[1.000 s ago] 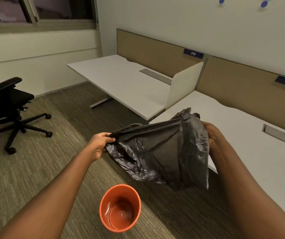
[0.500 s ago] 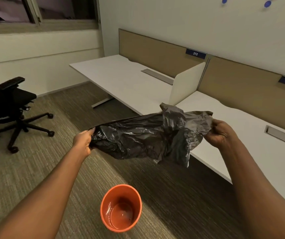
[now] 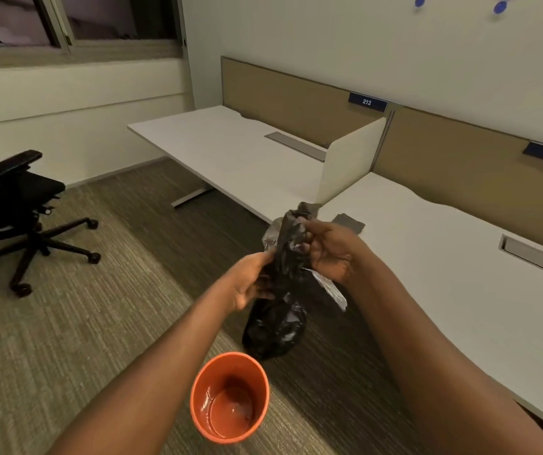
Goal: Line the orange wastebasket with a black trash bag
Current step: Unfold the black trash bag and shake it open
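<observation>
The black trash bag (image 3: 280, 320) hangs bunched in a narrow column in front of me. Both hands grip its gathered top, close together. My left hand (image 3: 250, 280) holds it from the left side, and my right hand (image 3: 327, 249) pinches it from the right, slightly higher. The bag's lower end dangles just above and behind the orange wastebasket (image 3: 230, 397). The wastebasket stands upright on the carpet with nothing inside it, below my forearms.
A white desk (image 3: 444, 257) runs along my right, with a second white desk (image 3: 217, 149) and a divider panel (image 3: 350, 159) beyond it. A black office chair (image 3: 10, 205) stands on the carpet at the left. A small grey item (image 3: 349, 223) lies on the near desk.
My hands have come together, from about shoulder width to almost touching. The bag, stretched wide between them before, is now gathered and hanging downward toward the wastebasket.
</observation>
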Tool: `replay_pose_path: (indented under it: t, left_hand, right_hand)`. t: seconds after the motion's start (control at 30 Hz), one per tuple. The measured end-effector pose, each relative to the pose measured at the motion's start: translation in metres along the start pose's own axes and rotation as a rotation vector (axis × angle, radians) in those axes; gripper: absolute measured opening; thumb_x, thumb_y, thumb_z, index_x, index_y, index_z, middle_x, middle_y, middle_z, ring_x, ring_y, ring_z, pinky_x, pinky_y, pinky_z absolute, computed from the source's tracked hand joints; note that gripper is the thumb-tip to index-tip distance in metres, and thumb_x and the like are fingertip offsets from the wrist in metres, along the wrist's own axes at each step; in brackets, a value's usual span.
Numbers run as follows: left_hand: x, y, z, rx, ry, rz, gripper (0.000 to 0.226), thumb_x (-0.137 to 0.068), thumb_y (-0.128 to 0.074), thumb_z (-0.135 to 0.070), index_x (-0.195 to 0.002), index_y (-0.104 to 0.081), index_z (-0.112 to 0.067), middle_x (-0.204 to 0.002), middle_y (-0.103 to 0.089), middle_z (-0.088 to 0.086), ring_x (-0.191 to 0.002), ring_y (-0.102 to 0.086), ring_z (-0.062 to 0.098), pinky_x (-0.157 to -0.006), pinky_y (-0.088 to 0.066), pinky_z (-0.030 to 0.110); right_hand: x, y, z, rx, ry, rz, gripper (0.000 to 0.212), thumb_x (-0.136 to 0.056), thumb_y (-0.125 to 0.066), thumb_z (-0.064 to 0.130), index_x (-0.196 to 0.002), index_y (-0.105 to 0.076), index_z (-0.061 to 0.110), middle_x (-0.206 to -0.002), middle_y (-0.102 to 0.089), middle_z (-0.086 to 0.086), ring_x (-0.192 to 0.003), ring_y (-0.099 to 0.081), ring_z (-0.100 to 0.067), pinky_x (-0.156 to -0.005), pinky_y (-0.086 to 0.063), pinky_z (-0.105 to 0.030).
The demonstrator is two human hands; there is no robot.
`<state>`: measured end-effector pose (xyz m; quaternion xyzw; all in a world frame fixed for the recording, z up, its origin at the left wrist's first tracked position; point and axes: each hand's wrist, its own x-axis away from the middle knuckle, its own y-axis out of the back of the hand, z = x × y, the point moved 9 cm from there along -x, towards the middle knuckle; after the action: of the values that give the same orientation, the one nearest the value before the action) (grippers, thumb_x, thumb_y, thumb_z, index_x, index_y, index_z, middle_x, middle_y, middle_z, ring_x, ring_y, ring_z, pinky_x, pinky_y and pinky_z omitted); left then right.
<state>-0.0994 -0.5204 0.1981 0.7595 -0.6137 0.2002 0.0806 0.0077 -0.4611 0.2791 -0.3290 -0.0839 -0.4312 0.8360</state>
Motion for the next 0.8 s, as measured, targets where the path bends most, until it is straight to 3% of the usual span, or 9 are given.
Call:
replay_pose_path:
  t: [0.1,0.23,0.33,0.4,0.5,0.6,0.63,0.7,0.8]
  left_hand:
    - [-0.006,0.015,0.006,0.234,0.019,-0.127,0.013,-0.095,-0.058,-0.018,-0.101,-0.068,-0.014,-0.096,-0.072,0.011,-0.083,-0.069,0.026,-0.064,-0.055,0.037]
    - [-0.004,0.058,0.008,0.559,0.038,-0.246,0.017,-0.099,-0.047,-0.006,-0.104,-0.063,-0.009,-0.09,-0.07,0.013,-0.084,-0.064,0.029,-0.075,-0.051,0.045]
    - [0.003,0.099,0.01,0.753,0.038,-0.375,0.021,-0.102,-0.044,-0.009,-0.116,-0.059,-0.004,-0.125,-0.064,0.02,-0.12,-0.06,0.036,-0.103,-0.045,0.05]
    - [0.007,0.117,0.007,0.81,0.013,-0.445,0.031,-0.104,-0.04,-0.011,-0.129,-0.057,-0.005,-0.142,-0.056,0.018,-0.134,-0.052,0.034,-0.104,-0.042,0.049]
    - [0.009,0.119,0.002,0.816,0.006,-0.487,0.04,-0.106,-0.037,-0.016,-0.142,-0.052,-0.006,-0.144,-0.056,0.02,-0.134,-0.053,0.035,-0.103,-0.043,0.05]
    - [0.013,0.099,-0.005,0.745,0.008,-0.477,0.04,-0.104,-0.043,-0.021,-0.137,-0.059,-0.004,-0.135,-0.063,0.021,-0.126,-0.059,0.037,-0.099,-0.048,0.052]
    - [0.013,0.091,-0.006,0.711,0.011,-0.471,0.039,-0.102,-0.046,-0.021,-0.133,-0.062,-0.004,-0.13,-0.066,0.021,-0.121,-0.062,0.037,-0.092,-0.052,0.05]
    - [0.012,0.081,-0.005,0.661,0.016,-0.471,0.036,-0.1,-0.052,-0.022,-0.127,-0.066,-0.003,-0.122,-0.07,0.02,-0.112,-0.067,0.036,-0.081,-0.056,0.047]
    - [0.012,0.083,-0.001,0.556,0.019,-0.523,0.027,-0.098,-0.056,-0.023,-0.112,-0.071,-0.005,-0.108,-0.074,0.017,-0.097,-0.071,0.033,-0.075,-0.058,0.042]
  right_hand:
    - [-0.005,0.015,-0.001,-0.028,-0.001,-0.024,0.025,-0.105,-0.04,0.014,-0.099,-0.062,0.004,-0.07,-0.059,-0.01,-0.06,-0.057,-0.018,-0.062,-0.051,-0.028]
    - [-0.004,0.066,0.001,-0.053,-0.007,-0.162,0.035,-0.105,-0.032,0.01,-0.121,-0.062,-0.002,-0.11,-0.067,-0.021,-0.095,-0.066,-0.031,-0.074,-0.058,-0.045]
    - [-0.005,0.111,-0.006,-0.121,-0.011,-0.29,0.03,-0.103,-0.034,0.007,-0.105,-0.064,0.001,-0.106,-0.067,-0.019,-0.089,-0.066,-0.028,-0.068,-0.063,-0.039]
    - [-0.005,0.141,-0.015,-0.158,-0.018,-0.409,0.027,-0.102,-0.039,0.011,-0.108,-0.065,0.006,-0.1,-0.067,-0.014,-0.083,-0.064,-0.025,-0.062,-0.062,-0.035]
    - [-0.01,0.158,-0.034,-0.176,-0.052,-0.433,0.053,-0.098,-0.046,0.055,-0.123,-0.066,0.013,-0.1,-0.072,-0.012,-0.092,-0.067,-0.028,-0.077,-0.059,-0.037]
    - [-0.019,0.142,-0.05,0.023,-0.104,-0.345,0.092,-0.061,-0.06,0.092,-0.114,-0.064,0.016,-0.109,-0.071,-0.02,-0.104,-0.068,-0.04,-0.09,-0.057,-0.055]
    - [-0.021,0.136,-0.056,0.159,-0.116,-0.336,0.092,-0.055,-0.07,0.088,-0.113,-0.063,0.018,-0.107,-0.071,-0.02,-0.102,-0.07,-0.041,-0.084,-0.059,-0.057]
    - [-0.029,0.121,-0.068,0.386,-0.137,-0.315,0.069,-0.068,-0.083,0.062,-0.115,-0.065,0.015,-0.1,-0.077,-0.017,-0.09,-0.076,-0.035,-0.068,-0.064,-0.045]
    - [-0.043,0.119,-0.091,0.515,-0.191,-0.366,0.027,-0.089,-0.069,0.015,-0.115,-0.063,0.007,-0.096,-0.077,-0.015,-0.078,-0.078,-0.026,-0.055,-0.06,-0.033]
